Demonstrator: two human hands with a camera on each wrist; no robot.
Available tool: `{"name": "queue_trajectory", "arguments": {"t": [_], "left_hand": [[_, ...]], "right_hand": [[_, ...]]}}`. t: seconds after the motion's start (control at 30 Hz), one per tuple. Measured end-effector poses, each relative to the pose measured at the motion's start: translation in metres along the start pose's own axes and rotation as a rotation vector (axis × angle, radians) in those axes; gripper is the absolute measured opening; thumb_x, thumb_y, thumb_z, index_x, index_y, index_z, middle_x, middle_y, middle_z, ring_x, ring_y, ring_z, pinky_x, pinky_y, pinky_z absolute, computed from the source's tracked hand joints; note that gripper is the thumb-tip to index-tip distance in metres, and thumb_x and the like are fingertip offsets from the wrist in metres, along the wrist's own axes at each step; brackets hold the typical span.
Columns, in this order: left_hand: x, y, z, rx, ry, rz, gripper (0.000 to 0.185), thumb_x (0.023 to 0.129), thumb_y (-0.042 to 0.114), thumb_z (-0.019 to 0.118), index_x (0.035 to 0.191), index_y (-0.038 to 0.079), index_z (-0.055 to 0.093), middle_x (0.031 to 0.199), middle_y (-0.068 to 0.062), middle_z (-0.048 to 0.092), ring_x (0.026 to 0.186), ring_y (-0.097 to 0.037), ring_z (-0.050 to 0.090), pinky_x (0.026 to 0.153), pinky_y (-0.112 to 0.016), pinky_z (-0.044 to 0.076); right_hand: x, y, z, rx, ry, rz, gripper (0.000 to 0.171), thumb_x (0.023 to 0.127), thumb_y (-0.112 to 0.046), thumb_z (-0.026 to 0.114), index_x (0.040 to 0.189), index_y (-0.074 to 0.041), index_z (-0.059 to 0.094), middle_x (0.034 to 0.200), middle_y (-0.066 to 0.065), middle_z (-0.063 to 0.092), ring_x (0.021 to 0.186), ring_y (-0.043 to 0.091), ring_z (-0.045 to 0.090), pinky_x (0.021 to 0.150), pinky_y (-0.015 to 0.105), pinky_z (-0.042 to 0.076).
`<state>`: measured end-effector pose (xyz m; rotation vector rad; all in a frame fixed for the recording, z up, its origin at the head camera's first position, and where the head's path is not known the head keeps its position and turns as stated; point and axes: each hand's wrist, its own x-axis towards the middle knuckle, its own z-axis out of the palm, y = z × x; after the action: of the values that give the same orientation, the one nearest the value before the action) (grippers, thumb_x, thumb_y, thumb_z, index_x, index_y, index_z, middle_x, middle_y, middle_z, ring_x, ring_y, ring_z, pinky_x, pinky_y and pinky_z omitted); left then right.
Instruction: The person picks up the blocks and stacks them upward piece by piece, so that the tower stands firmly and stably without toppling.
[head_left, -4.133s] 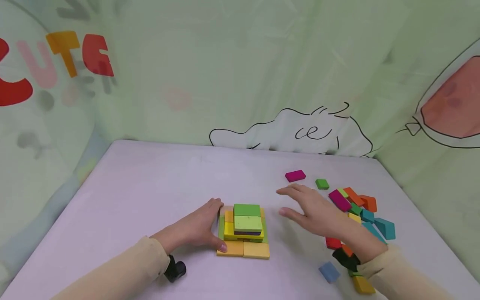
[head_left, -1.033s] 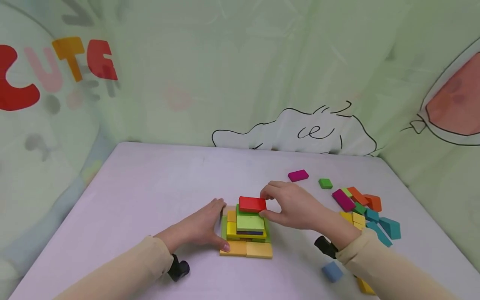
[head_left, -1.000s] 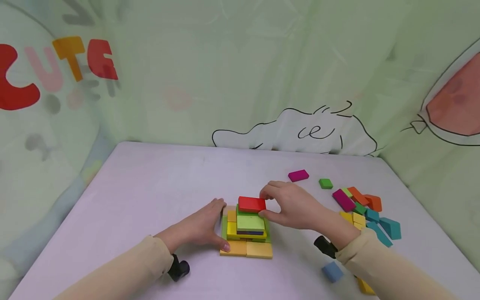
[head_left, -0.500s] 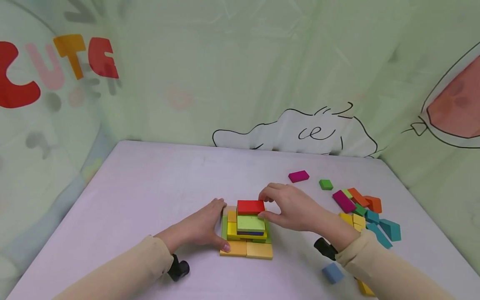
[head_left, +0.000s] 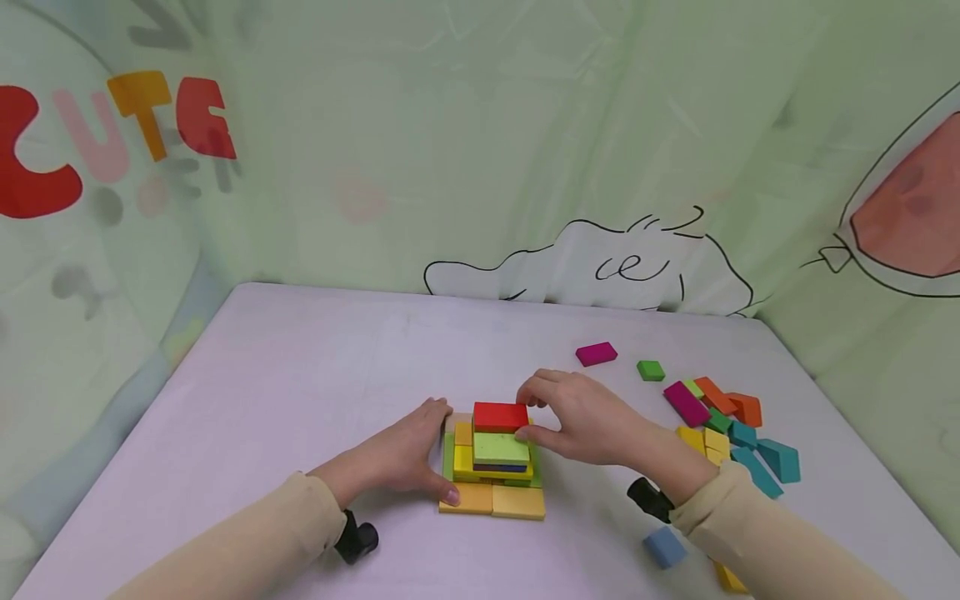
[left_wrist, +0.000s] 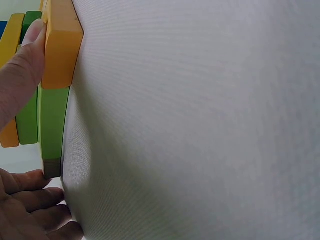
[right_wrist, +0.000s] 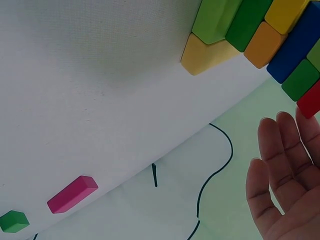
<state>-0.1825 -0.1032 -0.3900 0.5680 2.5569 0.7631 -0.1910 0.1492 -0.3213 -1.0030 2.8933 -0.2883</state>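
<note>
1. We see the right hand (head_left: 581, 417) pinching a red block (head_left: 500, 416) by its right end, thumb below and fingers curled over the far edge, on top of the stack (head_left: 491, 462) at the lower centre of the head view.
2. The red block sits at the top rear of the stack, on a green one, with a light green block (head_left: 500, 447) just in front of it; it looks seated, though from this angle we cannot be sure it lies flat.
3. Our left hand (head_left: 401, 454) lies with relaxed fingers against the stack's left side, the thumb touching the orange base block (head_left: 465, 497); the left wrist view shows that thumb on the base block's edge (left_wrist: 60, 42).
4. Done so far, by our judgement: several tiers stand, yellow-orange at the base, greens and yellows above, red on top.
5. Left: the right hand has not let go, and a loose pile of blocks (head_left: 723, 421) lies at the right of the frame, with a magenta block (head_left: 596, 353) and a small green block (head_left: 650, 370) apart above it and a blue block (head_left: 663, 547) at the lower right, all on the table (head_left: 300, 375).
</note>
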Motion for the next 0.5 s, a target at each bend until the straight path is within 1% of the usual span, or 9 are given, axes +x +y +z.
{"name": "queue_trajectory", "arguments": {"t": [0.07,0.17,0.27,0.33,0.4,0.43,0.5], "left_hand": [[0.000,0.000,0.000,-0.001,-0.001,0.000,0.113,0.070,0.041,0.094,0.156,-0.001,0.033,0.165,-0.020,0.031,0.155,-0.035,0.029,0.125,-0.052,0.031],[0.000,0.000,0.000,-0.001,-0.001,0.001,0.114,0.070,0.042,0.094,0.156,-0.001,0.033,0.165,-0.020,0.031,0.155,-0.035,0.029,0.126,-0.052,0.030],[0.000,-0.001,-0.001,0.004,0.001,0.005,0.114,0.070,0.042,0.094,0.156,-0.001,0.033,0.166,-0.020,0.030,0.155,-0.035,0.028,0.126,-0.052,0.030],[0.000,-0.001,-0.001,0.005,0.002,0.008,0.114,0.070,0.043,0.094,0.156,-0.001,0.033,0.166,-0.021,0.030,0.155,-0.035,0.028,0.126,-0.052,0.030],[0.000,-0.001,-0.001,0.003,0.001,0.006,0.114,0.070,0.043,0.094,0.156,-0.001,0.033,0.166,-0.021,0.030,0.155,-0.035,0.028,0.126,-0.052,0.030],[0.000,-0.001,-0.001,0.000,0.000,0.004,0.114,0.070,0.042,0.094,0.156,-0.001,0.033,0.166,-0.020,0.030,0.156,-0.035,0.027,0.126,-0.052,0.030],[0.000,-0.001,0.000,-0.006,-0.002,0.001,0.113,0.070,0.042,0.094,0.156,-0.001,0.033,0.166,-0.020,0.029,0.156,-0.035,0.026,0.126,-0.052,0.029]], "right_hand": [[0.000,0.000,0.000,0.005,-0.003,-0.002,0.031,0.087,-0.034,0.081,0.109,-0.016,0.069,0.103,-0.001,0.070,0.093,0.014,0.065,0.081,0.032,0.061],[0.000,0.002,-0.001,0.023,0.000,0.016,0.035,0.088,-0.037,0.080,0.113,-0.015,0.068,0.105,-0.001,0.070,0.096,0.014,0.065,0.082,0.032,0.061],[-0.001,0.009,-0.006,0.073,0.031,0.054,0.037,0.093,-0.038,0.075,0.119,-0.012,0.067,0.109,0.002,0.070,0.099,0.017,0.065,0.084,0.035,0.060],[0.000,0.022,-0.009,0.109,0.058,0.097,0.039,0.096,-0.036,0.071,0.124,-0.009,0.065,0.112,0.005,0.070,0.101,0.020,0.065,0.086,0.039,0.061],[0.002,0.040,-0.011,0.133,0.084,0.143,0.041,0.099,-0.032,0.067,0.130,-0.005,0.062,0.117,0.011,0.069,0.105,0.026,0.065,0.089,0.044,0.061],[0.004,0.051,-0.010,0.130,0.091,0.171,0.043,0.100,-0.030,0.066,0.133,-0.003,0.061,0.121,0.014,0.068,0.107,0.029,0.065,0.091,0.047,0.060],[0.007,0.073,-0.007,0.108,0.077,0.239,0.049,0.100,-0.028,0.065,0.141,-0.001,0.055,0.131,0.022,0.062,0.116,0.038,0.061,0.097,0.055,0.057]]}}
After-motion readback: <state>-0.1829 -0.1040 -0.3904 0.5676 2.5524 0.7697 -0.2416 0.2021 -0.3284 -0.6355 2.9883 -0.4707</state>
